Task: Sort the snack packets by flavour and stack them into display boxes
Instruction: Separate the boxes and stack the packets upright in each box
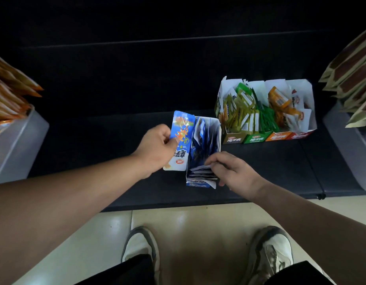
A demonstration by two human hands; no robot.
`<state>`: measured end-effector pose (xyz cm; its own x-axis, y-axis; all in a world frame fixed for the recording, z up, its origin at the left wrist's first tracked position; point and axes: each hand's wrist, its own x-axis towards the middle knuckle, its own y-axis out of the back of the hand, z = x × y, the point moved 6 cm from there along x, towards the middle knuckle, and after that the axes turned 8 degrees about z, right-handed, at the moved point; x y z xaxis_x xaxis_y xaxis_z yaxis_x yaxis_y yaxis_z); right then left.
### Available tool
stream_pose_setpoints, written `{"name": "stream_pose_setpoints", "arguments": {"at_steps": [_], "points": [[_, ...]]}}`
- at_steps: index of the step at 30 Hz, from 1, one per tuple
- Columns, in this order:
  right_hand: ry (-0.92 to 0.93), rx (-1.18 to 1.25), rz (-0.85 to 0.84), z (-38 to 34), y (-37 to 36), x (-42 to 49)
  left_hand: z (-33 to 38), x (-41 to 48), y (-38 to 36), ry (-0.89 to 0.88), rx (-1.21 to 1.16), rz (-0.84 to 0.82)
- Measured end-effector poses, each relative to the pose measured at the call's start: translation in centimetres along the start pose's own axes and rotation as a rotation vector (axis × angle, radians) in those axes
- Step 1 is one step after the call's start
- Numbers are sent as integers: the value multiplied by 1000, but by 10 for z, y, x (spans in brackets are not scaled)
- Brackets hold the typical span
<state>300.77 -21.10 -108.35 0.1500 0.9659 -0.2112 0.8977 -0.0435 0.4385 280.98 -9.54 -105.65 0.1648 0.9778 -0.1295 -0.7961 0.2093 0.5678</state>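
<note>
The left grip [159, 147] pinches a glossy blue foil snack packet [182, 138] just left of the narrow blue-and-white cardboard display box [217, 130] on the dark counter [95, 140]. The right grip [233, 171] curls onto the box's standing blue packets [200, 150] (perhaps pinching one; I cannot tell).

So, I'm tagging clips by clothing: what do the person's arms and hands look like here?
The left forearm and right forearm are bare up to the frame edge, with no sleeves in view. The left hand and right hand wear no gloves, and no watch, bracelet or ring shows.
</note>
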Motion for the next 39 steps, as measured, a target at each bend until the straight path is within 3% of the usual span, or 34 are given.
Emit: {"name": "stream_pose_setpoints", "arguments": {"at_steps": [4, 8, 13, 16, 19, 25, 28, 34, 39], "points": [[-42, 24, 3, -1, 2, 0, 14, -1, 9, -21, -30, -48], [-140, 70, -37, -6, 4, 0, 28, -18, 28, -195, 65, -85], [-203, 118, 18, -10, 7, -2, 24, -37, 24, -356, 203, -323], [-205, 112, 35, -15, 6, -4, 23, -42, 16, -318, 232, -412], [-182, 90, 25, -17, 4, -5, 32, -38, 18, -240, 50, -386], [-154, 108, 39, -13, 4, -5, 44, -24, 37, -146, -139, -142], [-165, 104, 27, -10, 2, -5, 48, -18, 39, -171, -36, -158], [-46, -56, 55, -6, -1, -5, 61, -25, 6, -357, 239, -403], [90, -156, 117, -9, 4, -5, 81, -15, -3, -445, 160, -165]]}}
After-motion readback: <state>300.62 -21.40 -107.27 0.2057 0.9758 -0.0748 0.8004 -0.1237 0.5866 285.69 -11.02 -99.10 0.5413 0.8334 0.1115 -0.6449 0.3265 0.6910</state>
